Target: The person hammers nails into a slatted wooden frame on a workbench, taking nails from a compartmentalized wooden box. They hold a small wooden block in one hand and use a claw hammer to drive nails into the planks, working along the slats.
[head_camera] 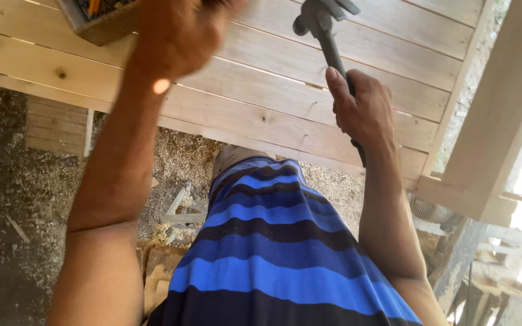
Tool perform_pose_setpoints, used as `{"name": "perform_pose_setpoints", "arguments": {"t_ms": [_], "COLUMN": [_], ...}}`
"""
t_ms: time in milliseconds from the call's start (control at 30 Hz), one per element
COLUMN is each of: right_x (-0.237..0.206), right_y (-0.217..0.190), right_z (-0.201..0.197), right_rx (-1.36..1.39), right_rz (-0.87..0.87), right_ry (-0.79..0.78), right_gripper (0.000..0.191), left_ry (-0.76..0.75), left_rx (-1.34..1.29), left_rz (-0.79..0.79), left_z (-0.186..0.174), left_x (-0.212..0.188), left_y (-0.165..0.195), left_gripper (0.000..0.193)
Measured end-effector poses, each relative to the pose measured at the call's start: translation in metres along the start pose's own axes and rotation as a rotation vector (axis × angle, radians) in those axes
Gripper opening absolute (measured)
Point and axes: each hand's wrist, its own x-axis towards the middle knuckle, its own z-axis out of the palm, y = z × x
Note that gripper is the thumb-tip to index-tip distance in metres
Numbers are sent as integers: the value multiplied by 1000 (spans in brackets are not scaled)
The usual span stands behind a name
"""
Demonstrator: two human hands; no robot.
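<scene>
Above the plank deck (261, 90), hammer (327, 36) clenched in right grip (360, 108); blurred left grip (176, 36) unreadable.

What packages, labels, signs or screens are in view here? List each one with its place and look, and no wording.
No labels, signs or screens show.
Small box: the only container, on the plank surface at top left by the blurred left hand; open, brownish, holding thin yellowish and dark items too small to identify.
</scene>
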Motion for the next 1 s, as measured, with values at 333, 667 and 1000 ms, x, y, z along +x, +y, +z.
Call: {"name": "perform_pose_setpoints", "arguments": {"t_ms": [333, 667, 1000], "right_x": [-77, -123, -185], "right_y": [32, 30, 9], "right_z": [-9, -27, -57], "right_rx": [174, 346, 214], "right_rz": [119, -10, -278], "right_ry": [138, 214, 337], "right_gripper": [53, 53, 52], "left_ry": [-56, -43, 10], "left_rx": [-918, -869, -848], "left_rz": [-16, 17, 172], "left_z": [93, 109, 114], "left_x": [-23, -37, -49], "left_y": [131, 131, 129], "left_gripper": [17, 13, 17]}}
